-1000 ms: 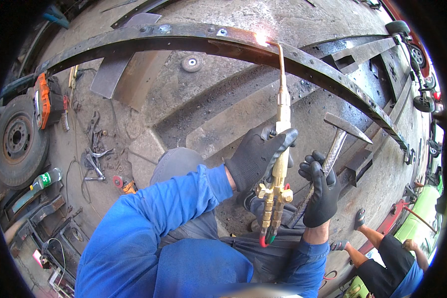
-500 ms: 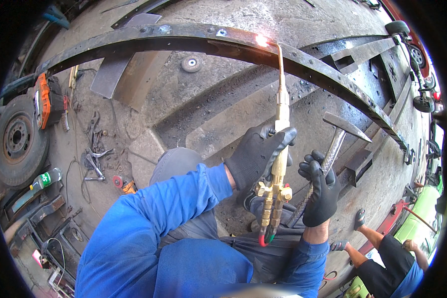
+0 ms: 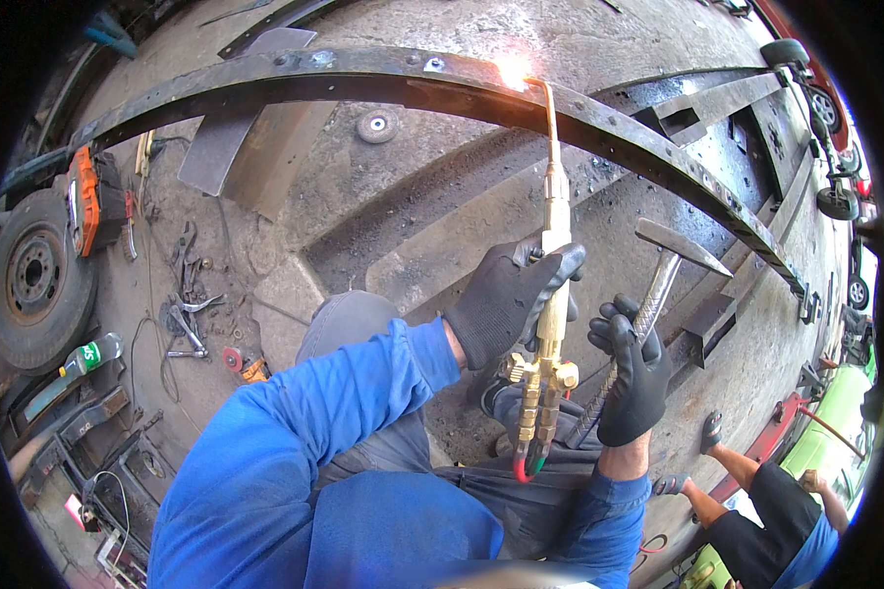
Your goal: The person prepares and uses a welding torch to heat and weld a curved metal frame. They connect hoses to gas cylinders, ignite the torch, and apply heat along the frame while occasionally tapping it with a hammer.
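My left hand [image 3: 506, 306], in a black glove, is wrapped round the brass body of a cutting torch [image 3: 554, 316]. The torch's bent tip reaches up to a long curved steel beam [image 3: 383, 77], and a bright orange glow [image 3: 513, 73] burns on the beam's top face there. Red and green hose ends show at the torch's lower end. Beside the torch, my gloved right hand [image 3: 635, 378] grips the ribbed metal handle of a chipping hammer [image 3: 680, 247], its head raised above the fingers. Part of the handle is hidden by the hand.
A tyre on a rusty rim [image 3: 35, 275] lies at the left by an orange toolbox [image 3: 86, 201]. Hand tools [image 3: 189, 319] and an angle grinder [image 3: 250, 365] lie on the floor. Steel channels [image 3: 481, 231] rest beyond my knees. Another person [image 3: 766, 515] is at the lower right.
The glow at the torch tip has grown larger and brighter. The tip has shifted very slightly to the left; both hands keep nearly the same place and hold.
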Demonstrator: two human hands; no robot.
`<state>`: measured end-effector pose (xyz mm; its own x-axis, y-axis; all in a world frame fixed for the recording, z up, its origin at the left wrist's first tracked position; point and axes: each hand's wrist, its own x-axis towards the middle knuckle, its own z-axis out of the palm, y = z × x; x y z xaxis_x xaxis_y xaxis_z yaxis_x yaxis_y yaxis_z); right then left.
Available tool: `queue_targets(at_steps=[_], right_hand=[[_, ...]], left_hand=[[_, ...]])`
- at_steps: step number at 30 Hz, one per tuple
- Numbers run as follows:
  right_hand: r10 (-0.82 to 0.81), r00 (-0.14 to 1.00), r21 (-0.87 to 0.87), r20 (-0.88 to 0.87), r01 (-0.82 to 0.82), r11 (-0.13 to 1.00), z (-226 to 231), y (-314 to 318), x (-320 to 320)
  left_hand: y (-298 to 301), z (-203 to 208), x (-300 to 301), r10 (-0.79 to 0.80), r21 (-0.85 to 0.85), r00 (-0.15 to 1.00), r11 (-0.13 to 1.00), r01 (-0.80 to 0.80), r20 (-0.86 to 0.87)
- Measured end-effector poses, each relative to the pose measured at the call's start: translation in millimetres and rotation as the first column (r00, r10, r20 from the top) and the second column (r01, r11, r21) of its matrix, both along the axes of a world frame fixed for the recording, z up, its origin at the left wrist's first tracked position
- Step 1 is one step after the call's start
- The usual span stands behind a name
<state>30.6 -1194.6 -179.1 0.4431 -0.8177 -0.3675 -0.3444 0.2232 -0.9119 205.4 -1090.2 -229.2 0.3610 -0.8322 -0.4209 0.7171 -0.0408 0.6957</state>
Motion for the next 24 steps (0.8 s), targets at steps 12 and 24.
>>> queue_targets(at_steps=[12,24], right_hand=[[0.01,1.0,-0.01,-0.02,-0.01,1.0,3.6,1.2,0.8],[0.03,0.999,-0.029,-0.017,-0.031,0.999,1.4,0.6,0.9]], left_hand=[[3.7,-1.3,-8.9,0.012,-0.001,1.0,1.0,-0.012,0.003],[3.1,2.0,-4.5,0.002,-0.001,0.998,1.0,-0.002,0.056]])
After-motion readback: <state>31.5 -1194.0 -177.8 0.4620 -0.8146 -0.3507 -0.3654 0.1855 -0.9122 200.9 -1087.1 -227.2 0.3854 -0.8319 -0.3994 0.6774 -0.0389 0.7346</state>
